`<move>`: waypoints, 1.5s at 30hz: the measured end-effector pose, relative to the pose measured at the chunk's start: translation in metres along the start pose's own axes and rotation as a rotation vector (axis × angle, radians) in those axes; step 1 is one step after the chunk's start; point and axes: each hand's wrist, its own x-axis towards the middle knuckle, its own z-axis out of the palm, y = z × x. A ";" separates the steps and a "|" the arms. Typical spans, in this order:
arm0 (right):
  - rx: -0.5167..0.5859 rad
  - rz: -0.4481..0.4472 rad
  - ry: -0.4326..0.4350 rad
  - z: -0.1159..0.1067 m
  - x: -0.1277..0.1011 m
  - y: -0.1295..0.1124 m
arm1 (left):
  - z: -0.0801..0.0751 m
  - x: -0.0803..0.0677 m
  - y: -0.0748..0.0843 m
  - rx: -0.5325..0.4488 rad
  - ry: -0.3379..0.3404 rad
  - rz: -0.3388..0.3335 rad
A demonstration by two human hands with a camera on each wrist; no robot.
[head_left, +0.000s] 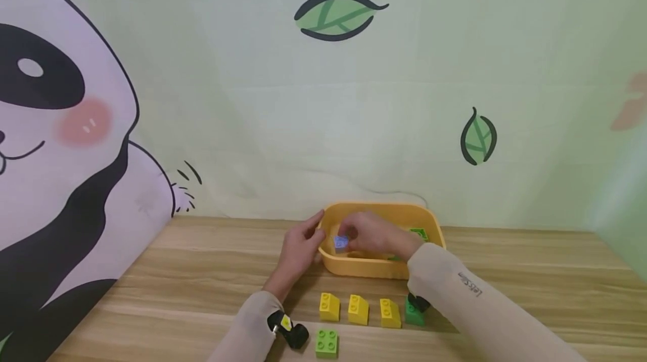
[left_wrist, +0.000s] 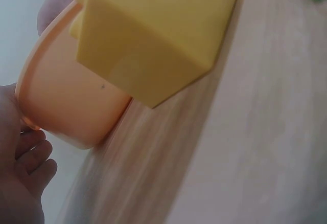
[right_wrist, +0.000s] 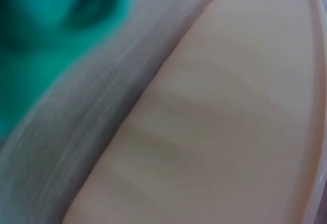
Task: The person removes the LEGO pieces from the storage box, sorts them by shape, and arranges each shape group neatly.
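Note:
A yellow-orange plastic basin (head_left: 364, 266) stands on the wooden table near the wall. At its left end my left hand (head_left: 298, 247) grips the rim; in the left wrist view some fingers (left_wrist: 38, 162) curl loosely outside the wall. My right hand (head_left: 369, 232) reaches into the basin and pinches a blue toy brick (head_left: 341, 243) near the left side. Green bricks (head_left: 419, 233) lie deeper in, partly hidden by that hand and forearm. The right wrist view shows only the basin's outer wall (right_wrist: 214, 111) and a blurred green brick (right_wrist: 46, 45), not the hand.
Before the basin, three yellow sloped bricks (head_left: 329, 307) stand in a row with a dark green brick (head_left: 414, 315) at its right end, partly covered by the right wrist camera. A light green brick (head_left: 326, 344) lies nearer. A panda-printed cloth wall (head_left: 253, 98) rises behind.

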 end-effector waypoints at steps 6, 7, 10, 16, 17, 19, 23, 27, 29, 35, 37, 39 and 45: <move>-0.036 -0.007 0.003 -0.002 -0.002 -0.001 | 0.000 0.000 0.000 -0.003 -0.004 -0.010; -0.042 -0.008 0.004 -0.002 -0.002 -0.002 | 0.001 0.001 0.000 -0.005 -0.004 -0.012; -0.049 -0.003 -0.004 -0.003 -0.003 -0.002 | 0.001 0.000 0.001 -0.011 -0.003 -0.012; -0.040 0.017 -0.011 -0.002 -0.005 -0.001 | 0.001 0.000 0.001 -0.012 0.000 -0.011; -0.036 0.018 -0.007 -0.001 -0.006 -0.001 | 0.001 0.000 0.001 -0.010 -0.001 -0.013; -0.029 0.024 0.002 0.000 -0.007 0.001 | 0.001 0.000 0.001 -0.011 -0.002 -0.019; -0.023 0.039 0.016 0.003 -0.010 0.003 | 0.001 0.000 0.001 -0.017 -0.006 -0.030; -0.036 0.031 0.036 0.000 -0.013 0.002 | 0.002 0.001 0.001 -0.019 -0.001 -0.014; -0.036 0.024 0.048 -0.004 -0.016 -0.002 | 0.002 0.002 0.001 -0.020 0.001 -0.009; -0.032 -0.042 0.094 -0.017 -0.029 -0.012 | 0.002 0.003 0.001 -0.006 -0.001 -0.004; -0.026 -0.071 0.114 -0.020 -0.034 -0.015 | 0.002 0.002 0.001 0.001 -0.006 0.000; -0.008 -0.087 0.133 -0.022 -0.041 -0.018 | 0.001 0.002 0.000 0.000 -0.009 -0.003; 0.025 -0.088 0.186 -0.023 -0.063 -0.026 | 0.001 0.000 0.001 -0.007 0.002 -0.010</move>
